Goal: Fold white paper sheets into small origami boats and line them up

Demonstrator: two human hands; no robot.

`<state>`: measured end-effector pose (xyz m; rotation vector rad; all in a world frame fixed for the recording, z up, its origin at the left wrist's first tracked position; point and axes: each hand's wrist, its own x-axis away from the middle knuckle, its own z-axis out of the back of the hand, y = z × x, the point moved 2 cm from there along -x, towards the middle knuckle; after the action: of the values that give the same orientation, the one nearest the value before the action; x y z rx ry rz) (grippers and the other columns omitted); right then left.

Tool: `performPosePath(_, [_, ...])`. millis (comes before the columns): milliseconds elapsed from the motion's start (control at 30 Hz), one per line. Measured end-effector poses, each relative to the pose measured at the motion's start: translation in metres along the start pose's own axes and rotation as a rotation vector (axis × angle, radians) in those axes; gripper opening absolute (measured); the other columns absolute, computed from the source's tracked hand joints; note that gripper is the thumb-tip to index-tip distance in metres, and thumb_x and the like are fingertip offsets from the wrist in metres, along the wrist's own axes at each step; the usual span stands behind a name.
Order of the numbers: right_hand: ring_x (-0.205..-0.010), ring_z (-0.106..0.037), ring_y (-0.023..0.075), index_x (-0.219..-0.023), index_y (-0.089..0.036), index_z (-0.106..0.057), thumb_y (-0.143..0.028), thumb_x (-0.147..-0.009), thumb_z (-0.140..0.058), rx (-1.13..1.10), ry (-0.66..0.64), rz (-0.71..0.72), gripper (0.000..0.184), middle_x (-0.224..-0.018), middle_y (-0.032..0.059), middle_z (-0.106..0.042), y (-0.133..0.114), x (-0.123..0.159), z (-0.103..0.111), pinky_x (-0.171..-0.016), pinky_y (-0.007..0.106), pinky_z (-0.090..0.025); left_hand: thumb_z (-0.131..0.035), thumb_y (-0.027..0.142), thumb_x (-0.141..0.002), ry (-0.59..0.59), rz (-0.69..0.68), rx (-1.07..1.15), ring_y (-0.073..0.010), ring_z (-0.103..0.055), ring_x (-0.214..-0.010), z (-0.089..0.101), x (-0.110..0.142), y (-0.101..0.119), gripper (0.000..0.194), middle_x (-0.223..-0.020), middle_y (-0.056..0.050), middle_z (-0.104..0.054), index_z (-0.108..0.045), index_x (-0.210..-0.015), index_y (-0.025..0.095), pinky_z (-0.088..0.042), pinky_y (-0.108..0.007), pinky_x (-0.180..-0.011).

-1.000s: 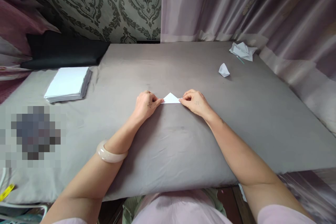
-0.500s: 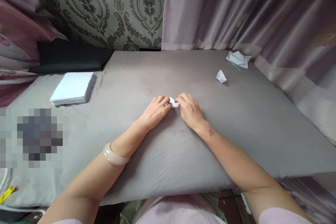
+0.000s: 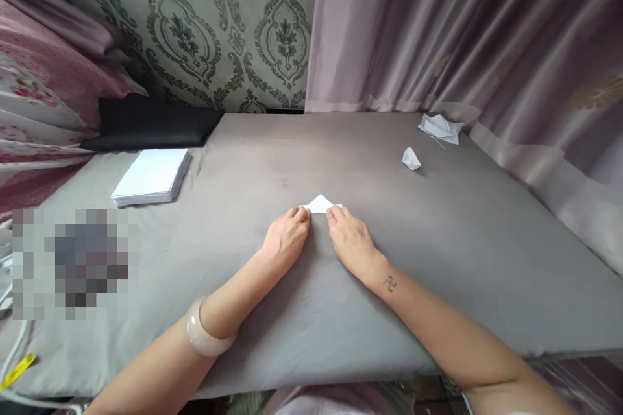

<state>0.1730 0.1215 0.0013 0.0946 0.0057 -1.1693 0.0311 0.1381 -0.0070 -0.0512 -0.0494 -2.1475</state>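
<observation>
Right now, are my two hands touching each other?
Apart. The head view shows a gap between the left hand and right hand, with the folded white paper visible between them.

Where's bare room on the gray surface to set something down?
Free: right of the right hand, up to the small folded paper; between left hand and paper stack; beyond the peaked paper toward the wall. Crowded: far left, stack before black sheet; far right corner, paper pile. Pixelated area near left: can't tell.
</observation>
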Motion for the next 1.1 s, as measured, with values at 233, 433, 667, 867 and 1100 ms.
performPosePath(233, [-0.091,-0.053,0.0227,-0.106,-0.010,-0.062,0.002,-0.086,-0.035,0.002,-0.057,-0.077,0.036,-0.104,0.0140,-0.059,0.012,0.003,0.003,-0.066,0.031,-0.045,-0.040,0.011,-0.088,0.072,0.019,0.022,-0.0217,-0.057,-0.095,0.002,0.004,-0.006,0.025,-0.105,-0.010,-0.062,-0.061,-0.102,0.014,-0.047,-0.030,-0.067])
performPosePath(433, [-0.093,-0.052,0.0226,-0.090,-0.016,-0.061,-0.012,-0.087,-0.044,-0.136,0.125,-0.086,0.018,-0.098,0.0114,-0.059,0.032,-0.004,-0.006,-0.073,0.031,-0.043,-0.051,0.039,-0.091,0.210,0.051,0.068,-0.0248,-0.056,-0.092,0.010,-0.028,-0.007,0.028,-0.095,-0.010,-0.063,-0.063,-0.090,0.014,-0.046,-0.034,-0.073])
performPosePath(667, [-0.095,-0.054,0.0185,-0.094,-0.020,-0.060,-0.015,-0.080,-0.054,-0.489,0.243,-0.092,0.016,-0.100,0.0060,-0.060,0.054,-0.011,-0.020,-0.080,0.029,-0.044,-0.031,0.026,-0.099,0.224,-0.282,0.065,-0.0214,-0.055,-0.091,-0.001,-0.047,-0.002,0.033,-0.097,-0.010,-0.063,-0.062,-0.097,0.015,-0.043,-0.032,-0.077])
performPosePath(867, [-0.086,-0.057,0.0170,-0.090,-0.020,-0.065,-0.030,-0.084,-0.057,-0.948,0.412,-0.114,0.014,-0.091,0.0039,-0.065,0.055,-0.018,-0.009,-0.078,0.030,-0.046,-0.035,0.028,-0.097,0.475,-0.131,0.466,-0.0186,-0.055,-0.082,0.010,-0.037,-0.001,0.031,-0.092,-0.010,-0.064,-0.063,-0.095,0.014,-0.042,-0.032,-0.076])
performPosePath(1100, [-0.065,-0.056,0.0118,-0.083,-0.019,-0.065,-0.040,-0.083,-0.059,-1.286,0.367,-0.156,0.022,-0.074,-0.0001,-0.063,0.048,-0.005,0.025,-0.061,0.024,-0.045,-0.064,0.047,-0.080,0.342,0.242,1.587,-0.0106,-0.052,-0.061,0.023,-0.017,0.019,0.035,-0.074,-0.003,-0.065,-0.070,-0.090,0.014,-0.038,-0.020,-0.054])
